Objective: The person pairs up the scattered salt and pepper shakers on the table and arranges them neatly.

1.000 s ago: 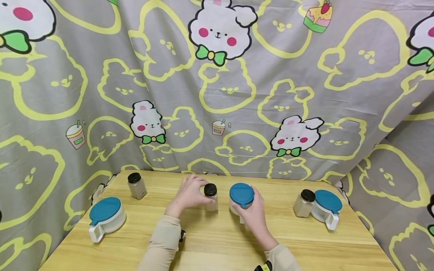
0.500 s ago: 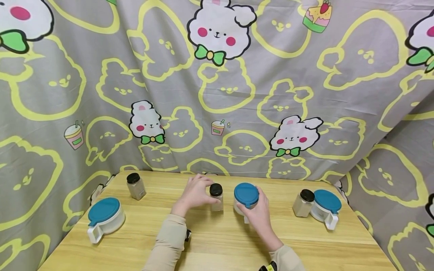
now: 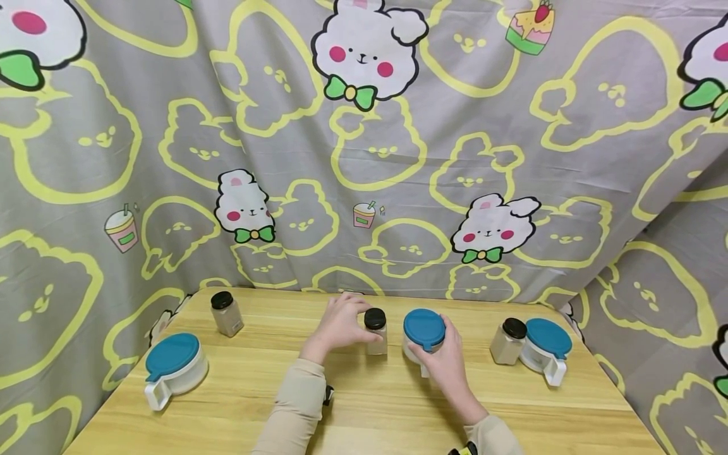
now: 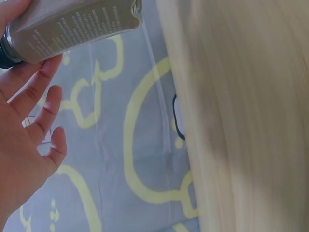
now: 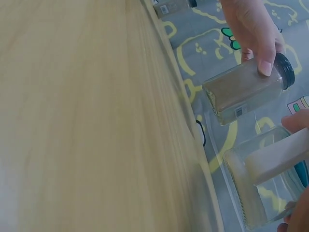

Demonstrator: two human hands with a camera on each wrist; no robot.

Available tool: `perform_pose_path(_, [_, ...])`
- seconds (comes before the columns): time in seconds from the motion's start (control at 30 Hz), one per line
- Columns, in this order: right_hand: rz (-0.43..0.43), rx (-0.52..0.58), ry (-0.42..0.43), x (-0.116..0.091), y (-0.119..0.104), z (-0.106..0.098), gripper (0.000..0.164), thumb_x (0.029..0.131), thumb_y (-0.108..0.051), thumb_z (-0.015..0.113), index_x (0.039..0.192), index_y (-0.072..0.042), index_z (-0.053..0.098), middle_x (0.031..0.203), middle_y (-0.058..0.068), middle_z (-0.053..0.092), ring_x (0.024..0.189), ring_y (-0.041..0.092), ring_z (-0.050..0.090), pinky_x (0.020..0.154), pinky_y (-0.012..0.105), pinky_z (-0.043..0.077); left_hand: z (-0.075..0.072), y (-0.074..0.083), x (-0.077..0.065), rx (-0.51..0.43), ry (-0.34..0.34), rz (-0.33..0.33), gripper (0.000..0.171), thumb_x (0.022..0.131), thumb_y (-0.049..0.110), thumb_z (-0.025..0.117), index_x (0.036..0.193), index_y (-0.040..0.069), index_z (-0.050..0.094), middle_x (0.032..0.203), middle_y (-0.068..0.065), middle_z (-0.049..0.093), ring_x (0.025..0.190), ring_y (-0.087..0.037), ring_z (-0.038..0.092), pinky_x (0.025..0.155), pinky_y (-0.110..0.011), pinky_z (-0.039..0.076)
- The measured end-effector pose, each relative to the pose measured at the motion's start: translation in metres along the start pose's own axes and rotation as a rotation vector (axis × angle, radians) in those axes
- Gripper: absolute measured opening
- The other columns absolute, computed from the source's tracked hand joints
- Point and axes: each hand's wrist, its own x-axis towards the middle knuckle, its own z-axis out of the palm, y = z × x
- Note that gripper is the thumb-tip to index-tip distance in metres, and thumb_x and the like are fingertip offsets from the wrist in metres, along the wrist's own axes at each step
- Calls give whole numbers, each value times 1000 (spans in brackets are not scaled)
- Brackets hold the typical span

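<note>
My left hand [image 3: 339, 325] grips a spice jar [image 3: 375, 320] with a black screw lid and grey-brown powder inside, thumb in front and fingers behind. Lettering shows on its side in the left wrist view. With my right hand [image 3: 449, 361] I hold a glass seasoning pot [image 3: 424, 327] with a blue lid and a white handle, fingers curled round its right side. Both vessels are held side by side with a small gap between them. In the right wrist view their bases show against the cloth, raised off the wooden table [image 3: 364, 411]. The pot looks mostly transparent.
Another black-lidded jar [image 3: 226, 314] stands at the back left, behind a blue-lidded pot [image 3: 176, 363]. At the right, a third black-lidded jar [image 3: 508, 341] stands against another blue-lidded pot [image 3: 547, 344]. Patterned cloth [image 3: 307, 151] hangs behind and beside the table.
Both hands have shifted to the right together, carrying the spice jar and the seasoning pot with them. The other jars and pots stay in place on the table.
</note>
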Motion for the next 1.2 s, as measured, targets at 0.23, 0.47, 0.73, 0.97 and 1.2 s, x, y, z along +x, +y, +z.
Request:
perform_pose_path(0.23, [-9,-10,22,3,8,-6,94,73,-26,85,146,2,33,143,29,41,129,45,42,102,64,38,5,8,4,-8,-7,11,70,66,56,81,119,12,70,125,-1,67,123,-24,49,102,-48,34])
perform_pose_path(0.47, [-3,-14,18,5,14,-13,95,73,-25,85,147,2,31,144,28,40,131,45,40,103,64,36,10,13,7,-7,-14,18,69,67,57,80,120,13,70,125,1,66,121,-23,51,105,-49,32])
perform_pose_path(0.73, [-5,-24,7,7,16,-20,94,76,-27,84,147,2,31,145,29,40,130,46,41,102,65,37,14,19,11,-7,-20,16,71,67,57,80,121,12,70,125,2,66,118,-20,51,101,-45,34])
perform_pose_path(0.97, [-5,-12,16,11,17,-25,93,75,-26,84,147,2,31,143,29,41,129,46,42,102,65,37,18,26,16,-15,-22,23,71,67,57,80,121,12,70,125,2,67,117,-19,51,101,-45,34])
perform_pose_path(1.2, [11,-13,-7,14,19,-30,94,76,-26,83,148,3,30,144,29,40,130,46,41,103,65,36,23,30,20,22,-21,21,70,67,58,79,121,15,70,125,4,66,116,-16,51,99,-41,35])
